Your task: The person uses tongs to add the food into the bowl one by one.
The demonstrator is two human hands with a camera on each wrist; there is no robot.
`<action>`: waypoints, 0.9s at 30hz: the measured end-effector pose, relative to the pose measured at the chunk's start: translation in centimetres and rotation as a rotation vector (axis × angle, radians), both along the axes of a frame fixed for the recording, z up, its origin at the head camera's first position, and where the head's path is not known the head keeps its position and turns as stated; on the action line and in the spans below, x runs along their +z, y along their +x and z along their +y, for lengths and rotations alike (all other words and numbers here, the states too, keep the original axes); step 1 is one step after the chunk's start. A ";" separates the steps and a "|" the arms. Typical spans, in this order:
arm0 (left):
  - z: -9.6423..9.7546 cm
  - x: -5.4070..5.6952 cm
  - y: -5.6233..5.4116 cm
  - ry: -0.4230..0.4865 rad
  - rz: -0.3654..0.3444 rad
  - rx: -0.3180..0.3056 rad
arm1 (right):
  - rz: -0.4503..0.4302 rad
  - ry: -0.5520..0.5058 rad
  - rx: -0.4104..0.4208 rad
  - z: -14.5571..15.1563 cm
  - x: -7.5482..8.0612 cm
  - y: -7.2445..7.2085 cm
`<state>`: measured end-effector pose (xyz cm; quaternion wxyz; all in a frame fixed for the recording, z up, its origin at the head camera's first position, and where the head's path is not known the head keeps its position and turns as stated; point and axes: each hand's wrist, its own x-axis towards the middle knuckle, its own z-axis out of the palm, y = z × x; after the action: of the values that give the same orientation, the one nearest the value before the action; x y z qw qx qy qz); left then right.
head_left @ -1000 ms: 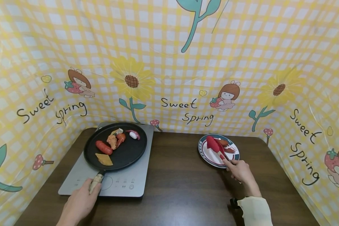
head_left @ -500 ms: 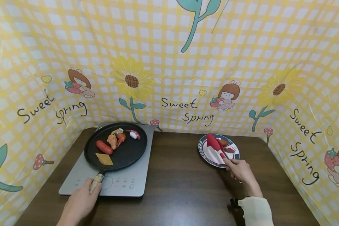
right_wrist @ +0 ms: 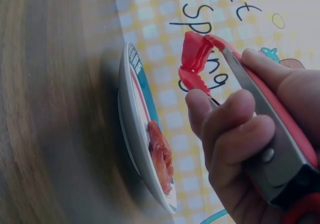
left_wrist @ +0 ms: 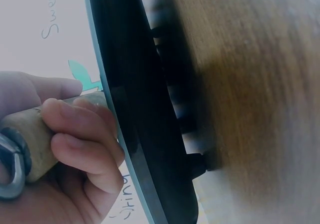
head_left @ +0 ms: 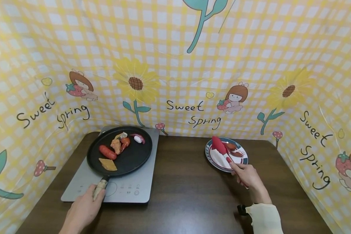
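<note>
My left hand (head_left: pixel 84 208) grips the wooden handle (head_left: pixel 99 190) of a round black frying pan (head_left: pixel 134 159) on the left. In the left wrist view, its fingers wrap the handle close to the pan's rim. At the right, my right hand (head_left: pixel 247 177) holds red-tipped metal tongs (head_left: pixel 219 146) over a plate (head_left: pixel 209 159) with a patterned green-blue rim. Reddish-brown food (right_wrist: pixel 160 156), part of it like a shrimp, lies at the plate's right side. In the right wrist view, the tongs' red tips stand slightly apart above the plate, with nothing seen between them.
The pan sits on a silver induction cooker (head_left: pixel 143 185). It holds a sausage (head_left: pixel 107 152), a fried brown piece (head_left: pixel 116 146), a flat yellow-brown piece (head_left: pixel 108 164) and a pink-and-white piece (head_left: pixel 138 139). A yellow checked cloth (head_left: pixel 175 74) walls the dark wooden table (head_left: pixel 181 182).
The tongs' red tips have shifted slightly up and left over the plate, and more of the food shows beside them. The left hand and pan stay in place.
</note>
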<state>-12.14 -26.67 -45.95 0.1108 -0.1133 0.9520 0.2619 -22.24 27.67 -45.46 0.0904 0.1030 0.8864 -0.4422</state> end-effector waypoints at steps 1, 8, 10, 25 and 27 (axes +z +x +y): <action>0.0 -0.1 0.1 0.000 -0.001 -0.001 | -0.004 -0.006 -0.006 -0.1 0.0 0.0; 0.1 0.0 0.4 0.011 -0.004 0.004 | 0.018 -0.019 0.020 -0.6 -0.1 0.3; 0.1 -0.1 0.5 0.010 -0.006 0.004 | 0.032 -0.012 0.027 -0.7 -0.2 0.4; 0.1 0.0 0.0 -0.013 0.008 -0.010 | 0.087 -0.079 0.083 -2.5 0.7 0.4; 0.1 0.1 0.0 -0.017 0.009 -0.011 | 0.105 -0.090 0.097 -2.8 0.9 0.3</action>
<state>-12.18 -26.60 -45.87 0.1068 -0.1076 0.9553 0.2537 -21.95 24.88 -44.59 0.0697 0.0323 0.8730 -0.4817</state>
